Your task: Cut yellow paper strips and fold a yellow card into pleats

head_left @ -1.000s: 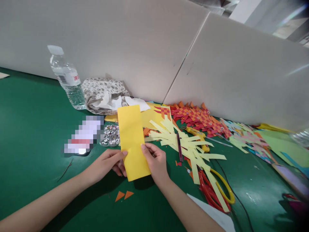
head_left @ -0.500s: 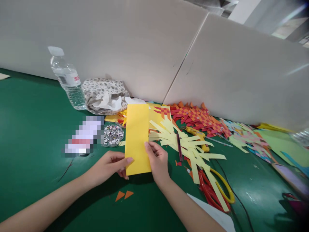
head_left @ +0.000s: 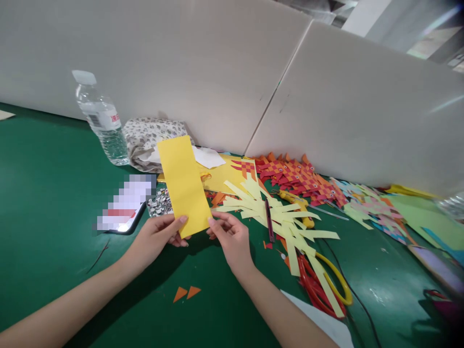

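A yellow rectangle of paper (head_left: 184, 186) is held up above the green table (head_left: 47, 203), its top leaning to the left. My left hand (head_left: 165, 231) pinches its lower left edge, thumb in front and fingers behind. At the lower right corner, my right hand (head_left: 230, 237) grips the sheet between thumb and fingers. Two small orange paper triangles (head_left: 186, 293) lie on the table below the hands. Partly hidden behind the sheet is a bag of googly eyes (head_left: 158, 204). Pale yellow paper strips (head_left: 286, 217) lie heaped to the right of my right hand.
A water bottle (head_left: 103, 121), a patterned tissue pouch (head_left: 152, 130) and a phone (head_left: 126, 205) are on the left. Woven red-orange paper fish (head_left: 290, 174) pile against the partition (head_left: 203, 72). A cutter (head_left: 269, 221), a yellow glue gun (head_left: 297, 203) and red-and-yellow scissors (head_left: 319, 285) lie right.
The yellow paper has moved up and left and now tilts to the left, where before it stood nearly straight. Both hands still hold it, the left one shifted slightly upward.
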Tool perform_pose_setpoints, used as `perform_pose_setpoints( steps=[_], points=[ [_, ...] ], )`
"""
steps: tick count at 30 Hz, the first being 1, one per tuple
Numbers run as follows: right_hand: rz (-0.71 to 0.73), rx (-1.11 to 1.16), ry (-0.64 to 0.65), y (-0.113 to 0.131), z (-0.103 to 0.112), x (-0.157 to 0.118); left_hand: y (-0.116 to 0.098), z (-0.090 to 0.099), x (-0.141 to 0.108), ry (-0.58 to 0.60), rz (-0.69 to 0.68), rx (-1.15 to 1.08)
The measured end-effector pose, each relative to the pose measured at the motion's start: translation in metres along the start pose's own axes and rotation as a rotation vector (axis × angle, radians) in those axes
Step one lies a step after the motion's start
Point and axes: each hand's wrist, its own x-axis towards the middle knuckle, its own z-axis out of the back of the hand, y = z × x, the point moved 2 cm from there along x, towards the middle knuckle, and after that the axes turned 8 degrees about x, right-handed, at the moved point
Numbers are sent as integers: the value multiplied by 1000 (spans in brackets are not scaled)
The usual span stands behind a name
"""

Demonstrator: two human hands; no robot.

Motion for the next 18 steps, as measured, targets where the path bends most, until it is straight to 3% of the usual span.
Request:
perform_pose_setpoints(
  steps=[7, 18],
  points=[
    [-8, -11, -62, 0, 1, 1, 0, -1, 0, 41, -38, 80],
    [33, -76, -122, -5, 5, 5, 3, -11, -5, 238, -117, 133]
  ],
)
